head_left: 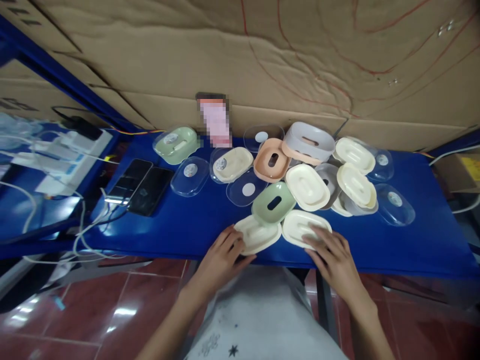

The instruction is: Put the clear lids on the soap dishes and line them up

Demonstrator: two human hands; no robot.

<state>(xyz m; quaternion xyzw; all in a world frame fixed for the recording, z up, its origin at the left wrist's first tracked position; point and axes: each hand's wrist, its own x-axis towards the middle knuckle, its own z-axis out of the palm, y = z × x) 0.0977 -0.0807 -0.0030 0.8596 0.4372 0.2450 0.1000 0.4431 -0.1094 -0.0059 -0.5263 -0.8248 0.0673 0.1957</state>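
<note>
At the near edge of the blue table [180,232], two shallow cream dishes lay end to end, slightly angled, their inner ends close together. My left hand [226,251] was half closed around the outer end of the left dish [262,239], fingers at the rim and thumb by the near side; it appeared to have a light hold. My right hand [332,251] was partly open, fingers loosely spread over the outer end of the right dish [300,230]; whether it gripped or merely rested, I could not tell. A slotted green tray [275,202] overlapped the left dish's far rim, and a third cream dish [307,186] sat just beyond. Judged by look, both dishes were light, thin plastic, fairly stiff, unlikely to shatter but smooth enough to slide. Sound purchase lay at the rounded ends, thumb and fingers on opposite faces of the rim; the smooth hollow offered little.
</note>
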